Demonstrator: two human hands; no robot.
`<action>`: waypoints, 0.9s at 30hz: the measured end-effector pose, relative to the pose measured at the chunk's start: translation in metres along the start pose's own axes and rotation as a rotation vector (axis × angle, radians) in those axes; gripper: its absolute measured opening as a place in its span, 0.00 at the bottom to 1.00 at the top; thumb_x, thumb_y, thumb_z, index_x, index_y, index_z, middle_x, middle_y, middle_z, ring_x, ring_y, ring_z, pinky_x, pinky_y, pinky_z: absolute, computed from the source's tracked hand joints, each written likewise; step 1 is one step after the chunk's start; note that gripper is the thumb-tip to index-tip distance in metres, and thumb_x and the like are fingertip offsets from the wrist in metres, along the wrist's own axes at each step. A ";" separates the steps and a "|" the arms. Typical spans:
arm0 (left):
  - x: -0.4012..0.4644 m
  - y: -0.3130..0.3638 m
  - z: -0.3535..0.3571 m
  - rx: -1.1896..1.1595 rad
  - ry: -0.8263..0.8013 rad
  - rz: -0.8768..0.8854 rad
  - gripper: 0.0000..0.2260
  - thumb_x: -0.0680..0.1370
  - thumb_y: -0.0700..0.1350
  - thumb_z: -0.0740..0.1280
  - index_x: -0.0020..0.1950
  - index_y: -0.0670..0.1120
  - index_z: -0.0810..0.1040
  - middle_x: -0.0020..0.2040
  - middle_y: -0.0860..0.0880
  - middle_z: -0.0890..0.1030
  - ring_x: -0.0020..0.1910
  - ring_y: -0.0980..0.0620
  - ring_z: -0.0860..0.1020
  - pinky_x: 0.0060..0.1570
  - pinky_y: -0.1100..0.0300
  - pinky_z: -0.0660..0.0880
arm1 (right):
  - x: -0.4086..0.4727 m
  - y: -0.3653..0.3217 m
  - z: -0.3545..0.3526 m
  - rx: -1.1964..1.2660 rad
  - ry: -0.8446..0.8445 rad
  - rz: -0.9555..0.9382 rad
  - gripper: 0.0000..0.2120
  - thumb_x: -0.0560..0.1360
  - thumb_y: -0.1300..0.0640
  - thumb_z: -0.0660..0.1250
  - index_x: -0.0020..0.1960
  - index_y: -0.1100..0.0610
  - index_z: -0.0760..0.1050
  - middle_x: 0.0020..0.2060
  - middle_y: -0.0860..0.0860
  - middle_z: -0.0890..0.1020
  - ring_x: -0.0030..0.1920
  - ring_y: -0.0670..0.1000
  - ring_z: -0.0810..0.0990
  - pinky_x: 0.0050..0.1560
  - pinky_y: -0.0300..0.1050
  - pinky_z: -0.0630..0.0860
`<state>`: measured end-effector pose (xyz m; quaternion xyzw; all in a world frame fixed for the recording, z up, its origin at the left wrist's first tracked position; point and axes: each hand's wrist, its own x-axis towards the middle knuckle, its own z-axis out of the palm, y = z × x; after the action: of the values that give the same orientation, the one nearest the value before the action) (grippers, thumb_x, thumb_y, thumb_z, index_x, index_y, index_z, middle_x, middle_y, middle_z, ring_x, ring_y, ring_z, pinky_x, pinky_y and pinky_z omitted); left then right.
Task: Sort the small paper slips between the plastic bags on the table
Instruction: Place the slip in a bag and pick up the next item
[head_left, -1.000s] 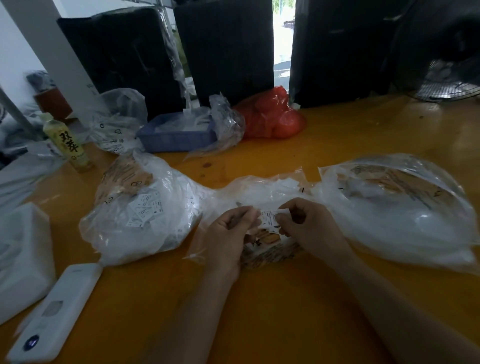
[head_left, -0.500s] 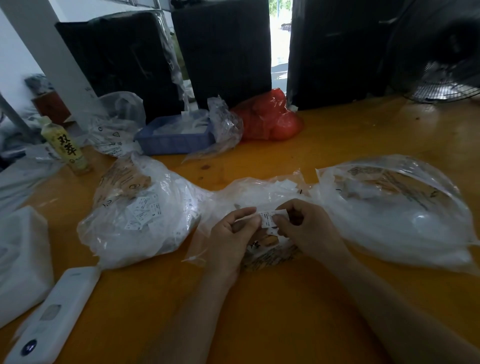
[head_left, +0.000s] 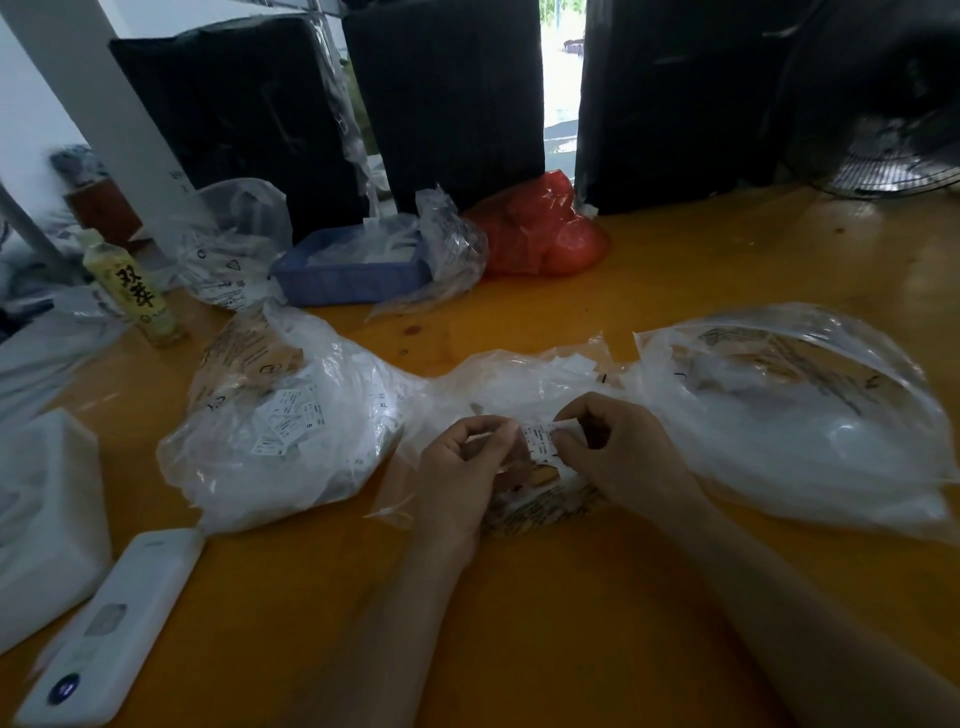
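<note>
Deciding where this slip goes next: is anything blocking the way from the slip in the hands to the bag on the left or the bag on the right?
Nothing visible blocks either way. The paper slip is pinched between the left hand and right hand above the middle bag; the left bag and right bag lie directly alongside. Whether their mouths are open cannot be told.

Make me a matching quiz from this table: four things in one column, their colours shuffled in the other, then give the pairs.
Things:
1. tray
2. bottle
3. far bag
4. table

Colours:
A. red
B. orange
C. blue
D. pale yellow with black writing

Pairs: 1-C, 2-D, 3-A, 4-B
</note>
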<state>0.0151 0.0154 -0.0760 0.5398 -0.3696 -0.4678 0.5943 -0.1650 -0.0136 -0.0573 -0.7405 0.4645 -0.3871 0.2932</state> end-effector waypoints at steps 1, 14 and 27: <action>0.000 0.000 0.000 0.010 0.001 0.004 0.06 0.79 0.45 0.76 0.46 0.56 0.88 0.46 0.47 0.89 0.47 0.48 0.89 0.44 0.53 0.85 | 0.000 0.000 0.000 -0.001 -0.004 -0.002 0.06 0.79 0.55 0.70 0.46 0.44 0.77 0.33 0.38 0.81 0.34 0.42 0.79 0.32 0.32 0.74; -0.003 0.002 0.000 0.015 -0.034 0.017 0.05 0.76 0.45 0.78 0.52 0.51 0.87 0.45 0.47 0.89 0.45 0.49 0.89 0.37 0.61 0.83 | 0.001 0.000 0.000 0.072 0.019 0.070 0.02 0.78 0.48 0.71 0.46 0.43 0.80 0.37 0.43 0.83 0.37 0.46 0.83 0.40 0.42 0.82; -0.003 0.005 -0.001 -0.044 -0.088 0.049 0.10 0.66 0.53 0.82 0.45 0.55 0.88 0.50 0.46 0.89 0.49 0.48 0.88 0.37 0.61 0.82 | 0.003 0.003 0.001 0.101 0.180 0.045 0.10 0.82 0.56 0.67 0.52 0.42 0.68 0.36 0.49 0.83 0.36 0.49 0.83 0.33 0.44 0.80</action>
<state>0.0159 0.0189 -0.0715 0.4964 -0.3981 -0.4845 0.6003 -0.1652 -0.0171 -0.0593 -0.6765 0.4851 -0.4683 0.2960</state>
